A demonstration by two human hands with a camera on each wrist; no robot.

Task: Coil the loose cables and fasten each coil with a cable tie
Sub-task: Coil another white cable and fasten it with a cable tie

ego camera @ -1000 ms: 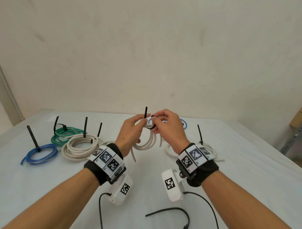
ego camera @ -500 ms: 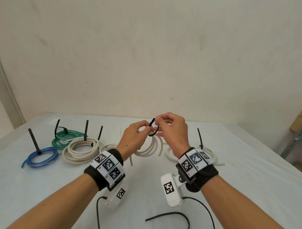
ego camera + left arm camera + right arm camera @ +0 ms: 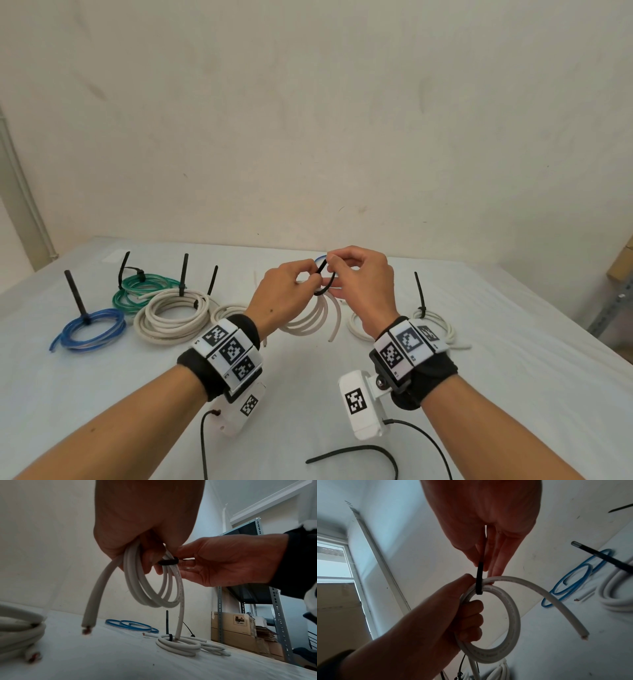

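A white cable coil (image 3: 317,317) (image 3: 150,588) (image 3: 508,615) hangs in the air above the table's middle. My left hand (image 3: 291,291) (image 3: 462,608) grips the coil's top, fingers curled round the strands. A black cable tie (image 3: 323,277) (image 3: 169,562) (image 3: 480,577) loops around the strands there. My right hand (image 3: 352,277) (image 3: 214,563) pinches the tie between thumb and fingers. Both loose cable ends dangle below the coil.
Tied coils lie on the white table (image 3: 513,394): a blue one (image 3: 90,329), a green one (image 3: 137,291) and a thick white one (image 3: 171,315) at left, another white one (image 3: 435,318) at right. A spare black tie (image 3: 356,452) lies near the front edge. Shelving with boxes (image 3: 240,626) stands to the right.
The tie's tail, upright a second ago, has been bent over into a loop around the coil. Both hands have stayed raised together over the table's middle.
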